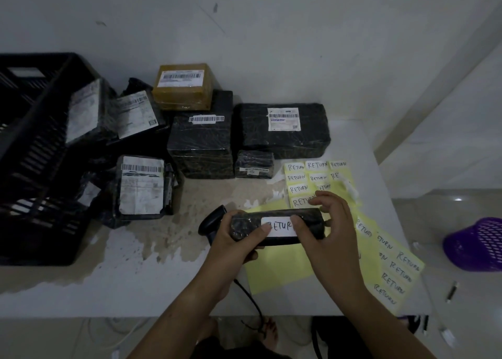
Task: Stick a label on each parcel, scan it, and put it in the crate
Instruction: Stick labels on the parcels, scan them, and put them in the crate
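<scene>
Holding a small black parcel (245, 229) just above the bench (135, 285) at lower centre of the frame, the person has both hands on it. The left hand (233, 246) grips the parcel's left end, fingers curled under it and thumb on the left edge of a white "RETURN" label (278, 226) on its top face. The right hand (330, 231) has its fingers curled over the parcel's far edge and its thumb on the label's right end. A black scanner (210, 221) lies on the bench behind the left hand. Yellow label sheets (307, 179) spread out at right. Other wrapped parcels (201, 144) crowd the middle, beside the black crate (32, 152) at left.
</scene>
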`<state>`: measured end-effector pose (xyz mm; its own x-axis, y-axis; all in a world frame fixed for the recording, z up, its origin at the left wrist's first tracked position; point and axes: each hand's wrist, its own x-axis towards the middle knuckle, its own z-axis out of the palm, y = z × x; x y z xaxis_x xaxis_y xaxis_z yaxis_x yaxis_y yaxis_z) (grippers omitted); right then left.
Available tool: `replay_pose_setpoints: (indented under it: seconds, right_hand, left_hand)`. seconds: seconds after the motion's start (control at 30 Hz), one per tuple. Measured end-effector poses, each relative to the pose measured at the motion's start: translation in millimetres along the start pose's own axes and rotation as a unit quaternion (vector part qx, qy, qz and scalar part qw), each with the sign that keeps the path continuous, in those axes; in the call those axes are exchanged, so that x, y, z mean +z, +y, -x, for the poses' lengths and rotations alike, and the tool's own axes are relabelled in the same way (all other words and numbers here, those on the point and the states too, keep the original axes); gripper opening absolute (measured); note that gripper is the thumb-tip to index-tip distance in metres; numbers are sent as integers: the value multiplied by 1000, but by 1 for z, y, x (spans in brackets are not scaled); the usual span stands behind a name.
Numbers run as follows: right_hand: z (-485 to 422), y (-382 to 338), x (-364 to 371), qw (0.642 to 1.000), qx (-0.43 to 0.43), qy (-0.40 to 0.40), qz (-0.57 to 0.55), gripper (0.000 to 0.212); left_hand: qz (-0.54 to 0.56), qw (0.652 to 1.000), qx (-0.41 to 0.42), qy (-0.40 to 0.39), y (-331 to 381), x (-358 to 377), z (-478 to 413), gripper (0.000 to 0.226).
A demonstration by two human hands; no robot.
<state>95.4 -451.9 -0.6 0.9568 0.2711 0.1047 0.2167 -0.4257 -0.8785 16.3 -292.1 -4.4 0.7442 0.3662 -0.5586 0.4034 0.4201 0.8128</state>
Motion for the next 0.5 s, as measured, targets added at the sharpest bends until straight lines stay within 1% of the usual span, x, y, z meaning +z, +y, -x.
replay_pose_setpoints:
  seconds: [0.07, 0.13, 0.2, 0.27, 0.33, 0.4, 0.5]
  right_hand:
    - [2, -1, 1, 996, 71, -22, -55, 38]
    - [5, -3, 2, 987, 110, -59, -101, 40]
    - [8, -7, 4, 986, 109, -63, -112, 46]
    - [12, -10, 9, 988, 100, -38, -114, 50]
    - [13, -13, 14, 988, 95, -13, -122, 47]
    - [12, -14, 15, 987, 91, 1, -136, 40]
    - [8, -14, 14, 987, 78, 3, -143, 26]
  left_hand:
    - [2, 1000, 16, 2, 0, 1, 1, 41]
    - [2, 1000, 28, 10, 0, 3, 3, 41]
    - [-9, 998, 47, 28, 1, 7, 4, 43]
    - [-34, 994, 82, 58, 1, 12, 5, 50]
    - [-54, 988, 117, 89, -1, 16, 5, 53]
    - [-69, 982, 146, 97, -3, 18, 4, 46]
    - [-80, 977, 167, 105, -6, 17, 4, 33]
